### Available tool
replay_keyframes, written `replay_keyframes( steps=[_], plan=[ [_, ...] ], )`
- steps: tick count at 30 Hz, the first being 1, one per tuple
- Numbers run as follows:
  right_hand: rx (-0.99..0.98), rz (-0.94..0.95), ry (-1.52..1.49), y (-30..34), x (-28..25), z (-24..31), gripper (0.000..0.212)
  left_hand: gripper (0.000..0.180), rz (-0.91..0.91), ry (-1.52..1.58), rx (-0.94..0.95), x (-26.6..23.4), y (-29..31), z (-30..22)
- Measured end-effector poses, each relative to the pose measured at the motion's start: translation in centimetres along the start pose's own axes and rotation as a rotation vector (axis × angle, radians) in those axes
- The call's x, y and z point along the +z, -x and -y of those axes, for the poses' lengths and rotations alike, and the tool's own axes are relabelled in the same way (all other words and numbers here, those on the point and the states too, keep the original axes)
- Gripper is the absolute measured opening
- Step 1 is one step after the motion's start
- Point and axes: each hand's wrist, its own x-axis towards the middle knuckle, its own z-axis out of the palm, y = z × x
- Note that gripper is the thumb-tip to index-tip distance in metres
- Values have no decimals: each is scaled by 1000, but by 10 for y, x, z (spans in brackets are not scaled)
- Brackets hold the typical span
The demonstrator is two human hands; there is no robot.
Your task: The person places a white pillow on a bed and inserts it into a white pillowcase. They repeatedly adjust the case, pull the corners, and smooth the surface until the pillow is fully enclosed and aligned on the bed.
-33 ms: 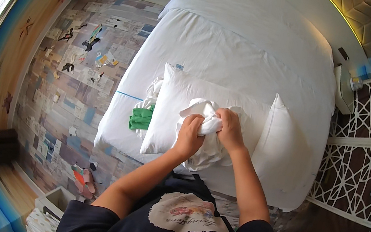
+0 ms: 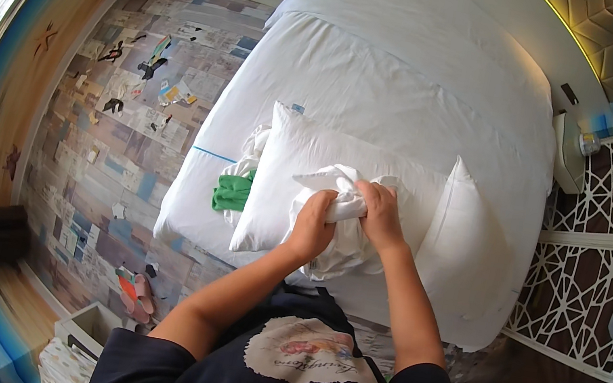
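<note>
A crumpled white cloth [image 2: 337, 253], perhaps a garment, lies bunched over a white pillow [image 2: 275, 186] at the near side of the bed. My left hand [image 2: 310, 229] is closed on the left end of a gathered roll in this cloth. Close by, my right hand [image 2: 380, 217] grips the roll's right end, fingers curled over the top. Loose folds stick up beyond both hands, and the rest drapes toward me. Left of the pillow sits a bunched green cloth [image 2: 233, 191] with more white fabric [image 2: 252, 151] around it.
A second white pillow [image 2: 473, 246] leans at the right on the white-covered bed [image 2: 392, 75]. Scraps and small items [image 2: 176, 95] litter the wood-patterned floor at left, with pink slippers [image 2: 138, 297] nearer me. A white lattice screen [image 2: 601, 243] stands at right.
The folds beyond my hands have shifted and look more crumpled, with a flap pointing left. My right hand has moved slightly right; the pillows and green cloth stay in place.
</note>
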Motion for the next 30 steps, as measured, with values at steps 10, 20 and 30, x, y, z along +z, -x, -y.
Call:
replay_keyframes(
  steps=[10,20,30],
  plan=[
    [90,168,-301,18,5,-12,34,32,-69,-307,71,-10,0,0],
    [-288,-31,77,8,8,-10,27,27,-43,-397,-75,-2,28,0],
    [-361,77,92,15,16,-23,21,29,-4,-398,75,-3,39,4]
  ],
)
